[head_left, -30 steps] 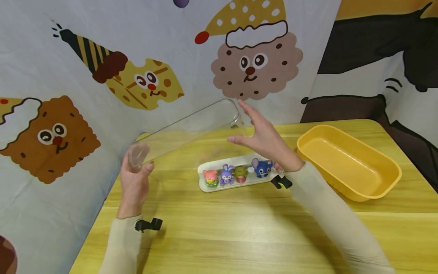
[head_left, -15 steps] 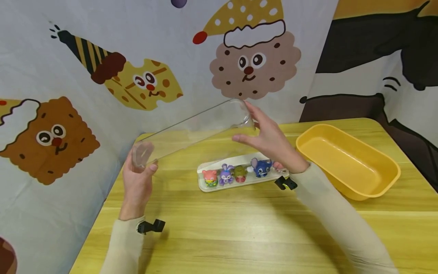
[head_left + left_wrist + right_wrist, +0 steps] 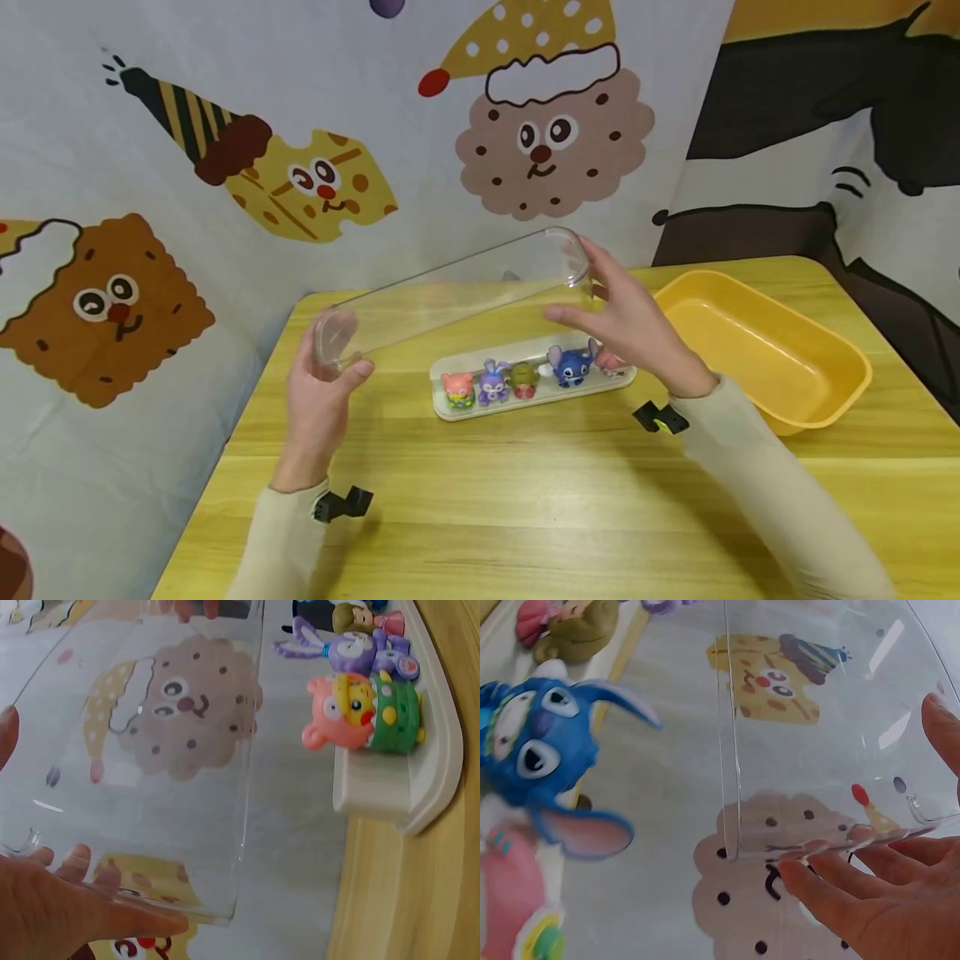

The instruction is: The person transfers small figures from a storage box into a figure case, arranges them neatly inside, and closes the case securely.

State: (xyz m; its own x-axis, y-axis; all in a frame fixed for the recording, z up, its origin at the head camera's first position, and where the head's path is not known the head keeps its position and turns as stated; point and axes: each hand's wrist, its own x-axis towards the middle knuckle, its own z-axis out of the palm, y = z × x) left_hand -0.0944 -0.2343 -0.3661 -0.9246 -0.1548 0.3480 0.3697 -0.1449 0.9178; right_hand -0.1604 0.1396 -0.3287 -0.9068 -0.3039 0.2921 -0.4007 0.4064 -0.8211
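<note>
A long clear plastic cover (image 3: pixel 450 292) is held tilted above the table, its right end higher. My left hand (image 3: pixel 318 412) grips its left end, thumb in front and fingers behind. At the other end my right hand (image 3: pixel 637 325) holds it, fingers along the end wall and thumb apart from them. Below stands a narrow white tray (image 3: pixel 525 405) with several toy figures in a row: a pink bear in green (image 3: pixel 367 712), a purple rabbit (image 3: pixel 493 383), an olive-hooded figure (image 3: pixel 522 381), a blue big-eared figure (image 3: pixel 544 742) and a pink one (image 3: pixel 609 360).
A yellow plastic basin (image 3: pixel 772 358) stands on the right of the wooden table (image 3: pixel 510 508), partly behind my right forearm. A white cloth (image 3: pixel 420 100) printed with cartoon biscuits and cheese hangs behind the table.
Both hands and the cover have shifted right, and the cover's right end has come a little lower. My right hand has closed in on that end. The tray and figures stay put.
</note>
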